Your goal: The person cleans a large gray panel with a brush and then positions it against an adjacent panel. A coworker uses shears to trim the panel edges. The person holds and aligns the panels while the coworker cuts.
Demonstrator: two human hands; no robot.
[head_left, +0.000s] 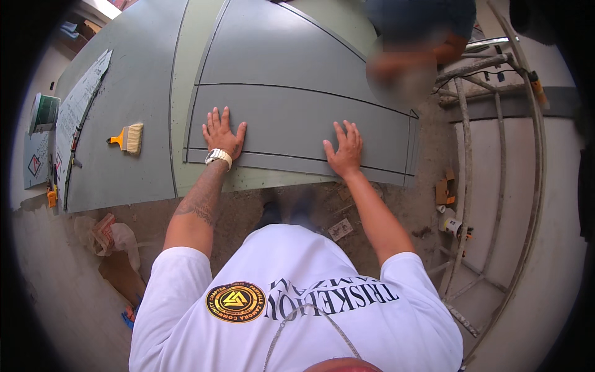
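Both my hands lie flat on a grey sheet panel (285,118) marked with dark lines. My left hand (224,133), with a metal watch (219,157) at its wrist, presses near the panel's left side, fingers stretched away from me. Toward the right end, my right hand (344,149) rests with its fingers spread near the front edge. Neither hand holds anything. Beneath the panel is a larger pale green board (273,179). On a grey sheet (145,62) to the left lies a wide paintbrush (128,138) with a yellow handle.
Another person (421,43) leans over the far right of the panel. A metal scaffold frame (463,155) stands at the right. On the far left are a white-and-green bucket (45,113) and a printed sheet (77,102). Plastic wrapping (110,237) and a cardboard box (444,189) lie on the floor.
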